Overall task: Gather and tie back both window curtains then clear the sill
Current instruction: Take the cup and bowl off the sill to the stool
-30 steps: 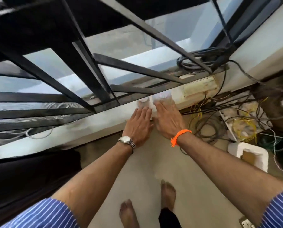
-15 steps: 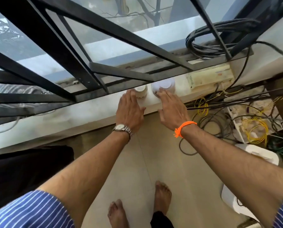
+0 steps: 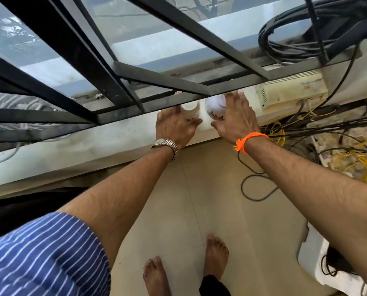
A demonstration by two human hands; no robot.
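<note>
Orange thread band on one wrist, steel watch on the other, and reaching both bare forearms out to the white sill. Laying the left hand on the sill against the left flank of a small white jar, fingers stretched and spread, thumb coming round to touch the jar's near face. Spreading the right hand over the right side of a round white pot, fingers fairly straight, thumb splayed wide below the pot near the sill's front edge. Not clamping on either one: fingers apart, lying against jar and pot rather than curling round them. Leaving jar and pot standing on the sill, just beside each other, tucked under the bottom rail of the black grille along the sill's far side. Sharing the sill, to the right of the pot, with a cream box, and, beyond the sill's right end behind the grille bars, a coil of black cable. Standing on bare feet on pale floor tiles below the sill, wearing a blue striped sleeve on the left arm. Looking down past the sill's right end onto tangled yellow wires.
</note>
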